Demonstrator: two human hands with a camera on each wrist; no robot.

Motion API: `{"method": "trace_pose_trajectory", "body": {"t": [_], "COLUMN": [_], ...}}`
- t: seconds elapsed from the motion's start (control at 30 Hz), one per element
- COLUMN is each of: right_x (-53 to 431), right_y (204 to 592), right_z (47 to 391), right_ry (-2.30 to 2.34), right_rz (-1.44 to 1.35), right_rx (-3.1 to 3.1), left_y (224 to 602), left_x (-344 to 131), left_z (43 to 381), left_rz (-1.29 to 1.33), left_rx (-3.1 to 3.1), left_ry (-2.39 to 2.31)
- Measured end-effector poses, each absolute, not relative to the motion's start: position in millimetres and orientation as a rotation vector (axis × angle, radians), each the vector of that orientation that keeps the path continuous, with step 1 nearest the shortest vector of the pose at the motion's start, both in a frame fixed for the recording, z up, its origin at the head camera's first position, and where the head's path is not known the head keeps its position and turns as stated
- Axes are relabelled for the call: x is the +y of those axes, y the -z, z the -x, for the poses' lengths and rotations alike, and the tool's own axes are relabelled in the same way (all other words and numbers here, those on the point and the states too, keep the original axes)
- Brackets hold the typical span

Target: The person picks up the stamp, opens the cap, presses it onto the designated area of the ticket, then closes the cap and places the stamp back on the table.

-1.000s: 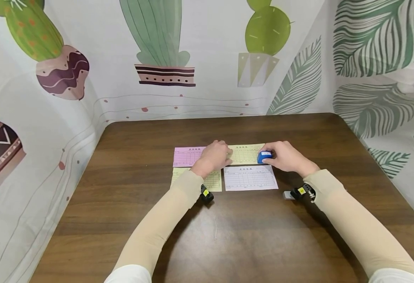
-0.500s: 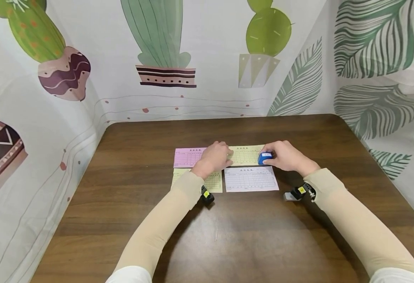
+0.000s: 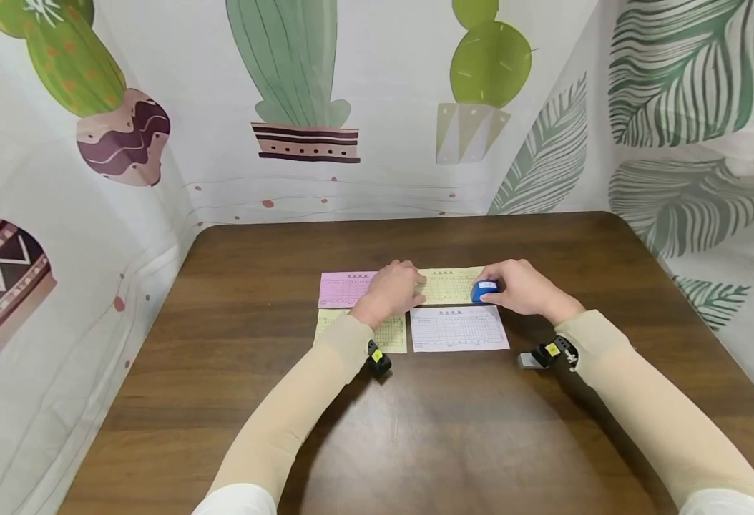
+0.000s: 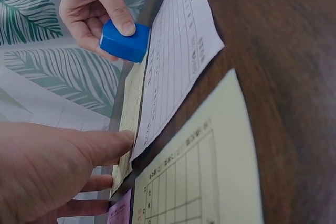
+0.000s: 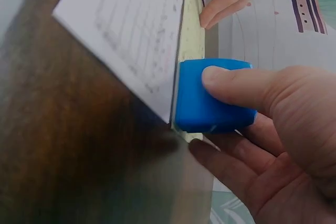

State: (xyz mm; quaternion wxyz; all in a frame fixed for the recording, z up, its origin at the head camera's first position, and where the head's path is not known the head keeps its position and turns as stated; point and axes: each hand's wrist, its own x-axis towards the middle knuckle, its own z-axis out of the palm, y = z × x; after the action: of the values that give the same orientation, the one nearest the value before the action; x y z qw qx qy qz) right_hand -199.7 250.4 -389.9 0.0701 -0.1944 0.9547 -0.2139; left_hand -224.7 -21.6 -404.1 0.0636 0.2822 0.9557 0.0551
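Note:
My right hand (image 3: 524, 287) grips a small blue stamp (image 5: 210, 100), thumb on one side and fingers on the other. The stamp's base stands on the right end of a yellow printed slip (image 3: 448, 286). At that slip's left end my left hand (image 3: 391, 290) rests with its fingertips on the paper, fingers fairly straight, as the left wrist view shows. A white slip (image 3: 459, 330) lies just in front of the yellow one. A pink slip (image 3: 345, 289) and a second yellow slip (image 4: 205, 166) lie to the left, partly covered by my left hand and wrist.
The slips lie in two rows on a brown wooden table (image 3: 415, 436). A small grey object (image 3: 529, 361) shows beside the right wrist camera, partly hidden. A cloth printed with cacti and leaves (image 3: 390, 93) hangs behind the table's far edge.
The head view has tilted slightly, so everything sits a little lower in it. Both hands, the stamp and the slips keep their places.

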Motion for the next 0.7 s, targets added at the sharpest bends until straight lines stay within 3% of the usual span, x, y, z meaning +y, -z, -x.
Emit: {"method": "trace_pose_trajectory", "body": {"t": [0.7], "right_x": [254.1], "right_y": [375.8], "right_z": [193.0], "right_ry": [0.666], "right_rz": [0.678], "right_rx": [2.960], "left_y": [405.6], "left_x": [-18.9], "left_z": [222.7], "left_rz": [-0.833], "left_rx": [2.902], "left_ry": [-0.195]}}
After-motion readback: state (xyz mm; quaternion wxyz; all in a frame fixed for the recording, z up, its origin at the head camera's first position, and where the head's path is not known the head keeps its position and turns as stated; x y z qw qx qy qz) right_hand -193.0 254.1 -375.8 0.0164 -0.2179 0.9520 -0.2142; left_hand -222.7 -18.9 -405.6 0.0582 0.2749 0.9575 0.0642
